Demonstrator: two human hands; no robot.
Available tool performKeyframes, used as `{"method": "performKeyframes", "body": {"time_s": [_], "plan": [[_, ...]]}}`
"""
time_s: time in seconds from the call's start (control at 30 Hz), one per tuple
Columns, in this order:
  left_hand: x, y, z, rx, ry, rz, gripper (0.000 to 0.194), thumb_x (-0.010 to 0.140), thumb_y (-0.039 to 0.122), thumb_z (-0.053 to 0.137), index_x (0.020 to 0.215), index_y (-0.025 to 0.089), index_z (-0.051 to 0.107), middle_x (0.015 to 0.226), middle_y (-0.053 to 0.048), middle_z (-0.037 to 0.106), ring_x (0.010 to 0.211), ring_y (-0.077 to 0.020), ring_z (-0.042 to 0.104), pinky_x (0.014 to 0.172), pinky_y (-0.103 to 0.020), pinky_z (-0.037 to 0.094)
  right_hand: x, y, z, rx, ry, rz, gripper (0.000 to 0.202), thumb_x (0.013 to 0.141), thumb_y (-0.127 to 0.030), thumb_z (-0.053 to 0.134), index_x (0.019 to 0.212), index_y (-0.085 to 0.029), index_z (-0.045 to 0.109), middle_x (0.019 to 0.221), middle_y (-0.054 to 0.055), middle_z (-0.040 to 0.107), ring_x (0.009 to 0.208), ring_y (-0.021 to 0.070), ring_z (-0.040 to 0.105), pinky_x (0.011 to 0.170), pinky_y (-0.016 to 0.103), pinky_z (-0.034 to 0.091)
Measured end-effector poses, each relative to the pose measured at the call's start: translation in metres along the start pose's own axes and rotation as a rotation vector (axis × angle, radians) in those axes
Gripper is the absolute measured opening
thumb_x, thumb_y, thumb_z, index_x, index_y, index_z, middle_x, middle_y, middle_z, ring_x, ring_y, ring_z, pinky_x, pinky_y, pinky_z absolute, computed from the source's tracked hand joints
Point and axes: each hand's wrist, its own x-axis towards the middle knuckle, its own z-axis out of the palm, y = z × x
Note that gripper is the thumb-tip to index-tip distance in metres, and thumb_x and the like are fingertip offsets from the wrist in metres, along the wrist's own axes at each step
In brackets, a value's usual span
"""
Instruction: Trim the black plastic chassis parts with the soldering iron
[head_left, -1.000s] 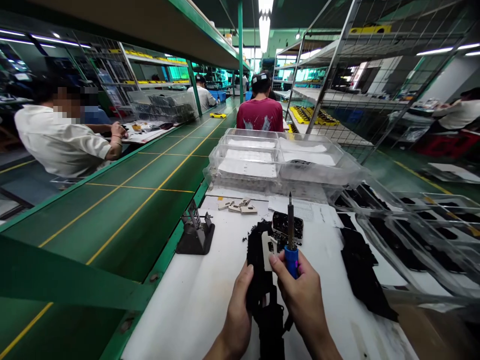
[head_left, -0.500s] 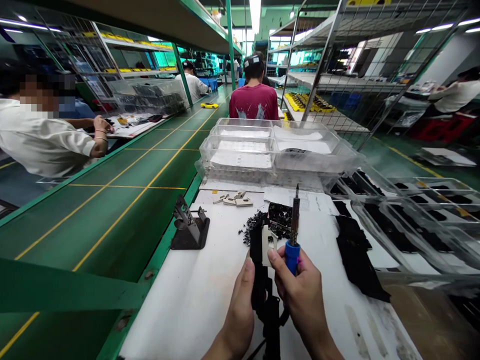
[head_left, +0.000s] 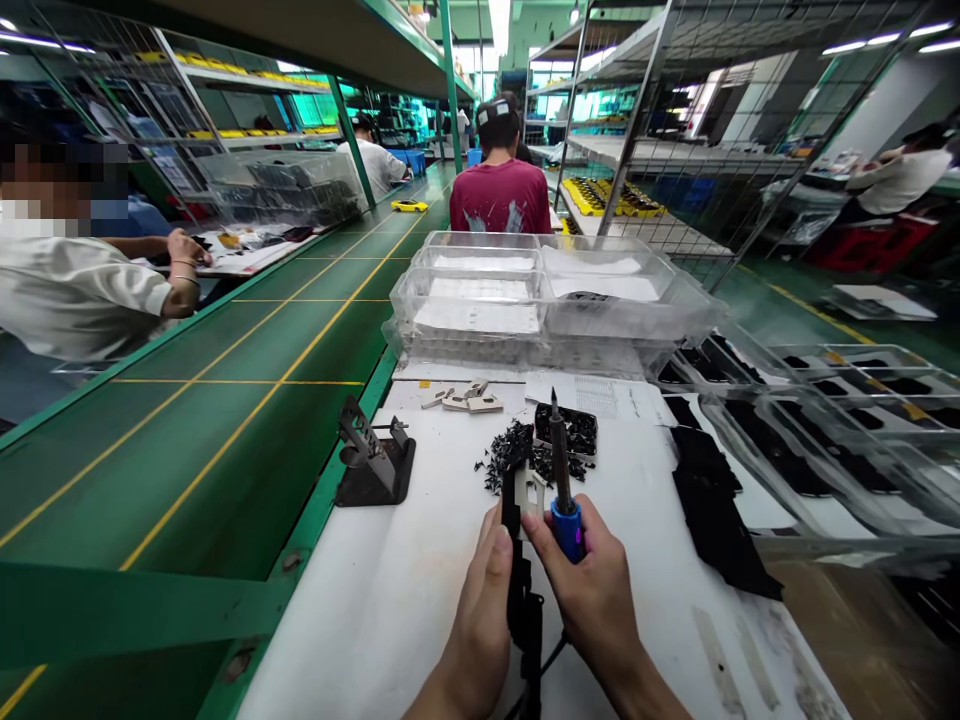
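Note:
My left hand (head_left: 484, 610) is closed on a long black plastic part (head_left: 519, 590), held upright over the white tabletop. In my right hand (head_left: 589, 575) is a soldering iron (head_left: 564, 500) with a blue handle, its dark tip pointing up and away. The thumb of that hand also presses a small pale slotted piece (head_left: 531, 496) against the black part's side. Beyond the hands lie a heap of small black bits (head_left: 510, 452) and a dark open box (head_left: 574, 428) of similar bits. Several loose pale pieces (head_left: 469, 398) rest farther back.
A metal soldering iron stand (head_left: 379, 455) is at left, beside the green conveyor belt (head_left: 247, 350). Stacked clear trays (head_left: 555, 300) stand at the back; more trays (head_left: 810, 450) and black cloth-like sheets (head_left: 720, 510) are at right. A person in a red shirt (head_left: 501, 195) sits ahead.
The black part has turned to show its narrow edge. My right hand and the soldering iron have shifted left and slightly down, and the view has swung a little.

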Motion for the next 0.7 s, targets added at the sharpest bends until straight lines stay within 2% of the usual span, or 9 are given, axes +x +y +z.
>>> {"method": "performKeyframes", "body": {"time_s": [0.13,0.23,0.3,0.4,0.47,0.57,0.63,0.7], "plan": [[0.003,0.004,-0.006,0.138,-0.135,0.004,0.057,0.089,0.061,0.052,0.126,0.019,0.067,0.137,-0.01,0.061,0.139,-0.0298,0.039,0.121,-0.039,0.02,0.0,0.0,-0.006,-0.028,-0.017,0.017,0.034,0.084,-0.05,0.066,0.074,-0.022,0.051,0.061,-0.005,0.048,0.054,0.0119,0.043,0.05,0.023,0.037],[0.006,0.011,-0.012,0.082,-0.223,-0.066,0.063,0.09,0.064,0.046,0.131,0.02,0.063,0.127,-0.013,0.067,0.124,-0.033,0.054,0.11,-0.043,0.039,-0.004,-0.004,-0.01,0.005,0.048,0.064,0.035,0.081,-0.052,0.069,0.072,-0.021,0.055,0.06,-0.005,0.05,0.055,0.0124,0.046,0.052,0.023,0.041],[0.011,0.015,-0.016,0.062,-0.198,-0.069,0.061,0.089,0.058,0.055,0.139,0.023,0.055,0.122,-0.011,0.068,0.11,-0.0303,0.063,0.099,-0.04,0.048,-0.009,-0.009,-0.011,0.055,0.078,0.096,0.035,0.078,-0.053,0.071,0.074,-0.02,0.059,0.062,-0.003,0.055,0.056,0.0132,0.05,0.054,0.023,0.043],[0.019,0.017,-0.02,0.021,-0.145,0.008,0.075,0.081,0.039,0.075,0.147,0.031,0.042,0.108,-0.004,0.07,0.094,-0.0202,0.065,0.089,-0.028,0.05,-0.017,-0.016,-0.01,0.125,0.069,0.12,0.036,0.074,-0.053,0.075,0.074,-0.019,0.064,0.062,-0.002,0.057,0.056,0.0133,0.051,0.054,0.023,0.044],[0.023,0.015,-0.023,-0.063,-0.164,0.029,0.072,0.076,0.034,0.08,0.142,0.028,0.05,0.096,-0.002,0.069,0.088,-0.0157,0.063,0.086,-0.023,0.049,-0.022,-0.02,-0.007,0.183,0.044,0.15,0.037,0.073,-0.053,0.075,0.071,-0.018,0.064,0.059,-0.003,0.053,0.054,0.0117,0.047,0.053,0.022,0.041],[0.025,0.011,-0.024,-0.202,-0.26,-0.075,0.047,0.074,0.039,0.081,0.115,0.018,0.072,0.08,-0.002,0.067,0.074,-0.0133,0.061,0.072,-0.02,0.051,-0.027,-0.021,-0.001,0.297,-0.03,0.244,0.04,0.072,-0.054,0.076,0.071,-0.016,0.063,0.054,-0.005,0.046,0.048,0.0084,0.036,0.045,0.022,0.031],[0.022,0.01,-0.022,-0.28,-0.326,-0.189,0.043,0.077,0.045,0.076,0.106,0.013,0.074,0.077,-0.006,0.068,0.066,-0.0138,0.06,0.058,-0.021,0.049,-0.029,-0.018,0.002,0.357,-0.047,0.291,0.042,0.069,-0.054,0.078,0.075,-0.015,0.064,0.056,-0.004,0.05,0.045,0.0074,0.034,0.042,0.022,0.026],[0.019,0.011,-0.019,-0.335,-0.308,-0.247,0.042,0.081,0.045,0.072,0.106,0.011,0.074,0.083,-0.009,0.071,0.064,-0.0139,0.061,0.055,-0.021,0.049,-0.03,-0.015,0.004,0.364,-0.036,0.324,0.045,0.068,-0.055,0.078,0.08,-0.014,0.066,0.053,-0.003,0.052,0.041,0.007,0.034,0.04,0.022,0.024]]}}
